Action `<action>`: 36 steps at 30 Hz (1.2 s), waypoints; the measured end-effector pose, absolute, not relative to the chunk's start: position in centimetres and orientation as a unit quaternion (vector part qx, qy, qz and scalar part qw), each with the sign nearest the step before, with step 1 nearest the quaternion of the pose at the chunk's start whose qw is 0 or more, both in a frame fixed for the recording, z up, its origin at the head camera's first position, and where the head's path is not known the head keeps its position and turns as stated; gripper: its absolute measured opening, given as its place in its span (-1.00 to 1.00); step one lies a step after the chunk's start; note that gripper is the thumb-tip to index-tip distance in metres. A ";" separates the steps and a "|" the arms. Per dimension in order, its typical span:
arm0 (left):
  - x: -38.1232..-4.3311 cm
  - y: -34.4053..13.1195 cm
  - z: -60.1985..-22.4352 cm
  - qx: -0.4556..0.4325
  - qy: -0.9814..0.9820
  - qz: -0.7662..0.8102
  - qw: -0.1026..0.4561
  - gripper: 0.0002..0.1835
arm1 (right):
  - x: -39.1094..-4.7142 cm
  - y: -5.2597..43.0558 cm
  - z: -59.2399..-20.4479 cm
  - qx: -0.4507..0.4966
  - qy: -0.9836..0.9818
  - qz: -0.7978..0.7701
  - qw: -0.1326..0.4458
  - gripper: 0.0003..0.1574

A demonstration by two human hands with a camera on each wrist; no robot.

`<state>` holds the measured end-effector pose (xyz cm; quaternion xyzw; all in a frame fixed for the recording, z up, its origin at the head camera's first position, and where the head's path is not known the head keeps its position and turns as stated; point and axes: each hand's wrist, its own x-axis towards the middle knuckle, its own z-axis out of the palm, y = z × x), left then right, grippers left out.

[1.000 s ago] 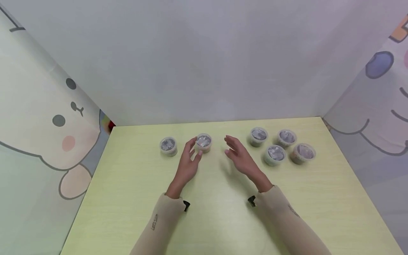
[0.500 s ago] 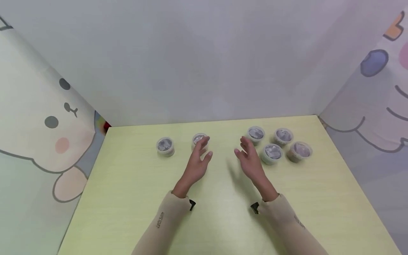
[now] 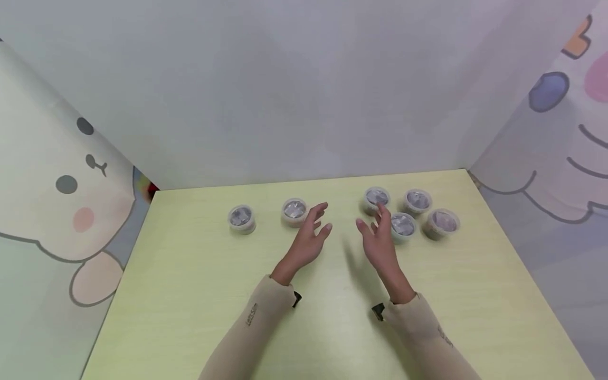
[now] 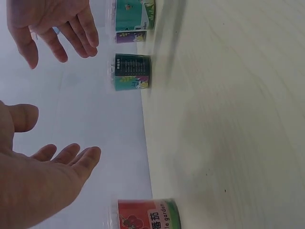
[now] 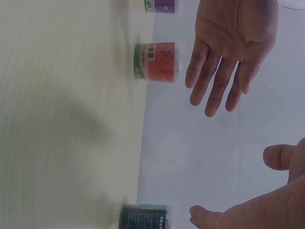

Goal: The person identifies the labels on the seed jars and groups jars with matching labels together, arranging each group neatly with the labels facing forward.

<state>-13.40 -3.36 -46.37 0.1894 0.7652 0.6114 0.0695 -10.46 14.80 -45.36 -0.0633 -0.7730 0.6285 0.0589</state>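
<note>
My left hand (image 3: pixel 307 244) hovers over the middle of the table, fingers extended and thumb apart, just right of a small clear-lidded tub (image 3: pixel 294 210). In the right wrist view that tub (image 5: pixel 159 62) has a red label with tomato pictures. Facing it is my right hand (image 3: pixel 379 247), fingers slightly bent, holding nothing. Its fingertips overlap the view of a back tub (image 3: pixel 375 197) and a green-sided tub (image 3: pixel 402 226); contact is not visible. In the left wrist view, teal-labelled tubs (image 4: pixel 132 71) stand beyond the right hand. Silvery packets show under the lids.
One more tub (image 3: pixel 241 218) stands at left, with a purple label (image 5: pixel 163 5) in the right wrist view. Two others, a back-right tub (image 3: pixel 418 200) and the rightmost tub (image 3: pixel 443 224), complete the right cluster. Printed cloth walls (image 3: pixel 285 95) enclose the pale table (image 3: pixel 190 285).
Both hands have moved right, the left away from the red-labelled tub, the right up to the right cluster. The head view has shifted slightly. The tubs stay in place on the table.
</note>
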 end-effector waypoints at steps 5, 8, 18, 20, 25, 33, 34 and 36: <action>-14.3 -2.2 -46.7 0.174 0.780 0.595 0.081 -0.44 | -10.9 15.0 -45.5 -0.085 -0.772 0.626 0.061 -0.01; -14.8 -1.5 -46.9 0.162 0.788 0.587 0.091 -0.45 | -11.2 15.1 -45.6 -0.101 -0.771 0.626 0.064 0.02; -16.8 0.6 -48.0 0.151 0.792 0.581 0.113 -0.44 | -12.5 15.4 -45.8 -0.138 -0.789 0.595 0.057 0.05; -17.1 1.0 -48.1 0.145 0.793 0.579 0.122 -0.45 | -12.8 15.4 -45.9 -0.143 -0.796 0.585 0.056 0.07; -17.8 1.9 -48.2 0.135 0.786 0.587 0.141 -0.45 | -13.5 15.3 -46.1 -0.164 -0.804 0.570 0.048 0.10; -18.7 3.4 -48.2 0.130 0.783 0.589 0.152 -0.43 | -14.5 15.1 -46.6 -0.190 -0.785 0.587 0.051 0.14; -18.8 3.6 -48.2 0.129 0.783 0.589 0.153 -0.43 | -14.6 15.0 -46.6 -0.191 -0.781 0.592 0.053 0.14; -19.0 3.9 -48.1 0.127 0.783 0.588 0.157 -0.44 | -14.8 14.9 -46.7 -0.193 -0.775 0.599 0.061 0.15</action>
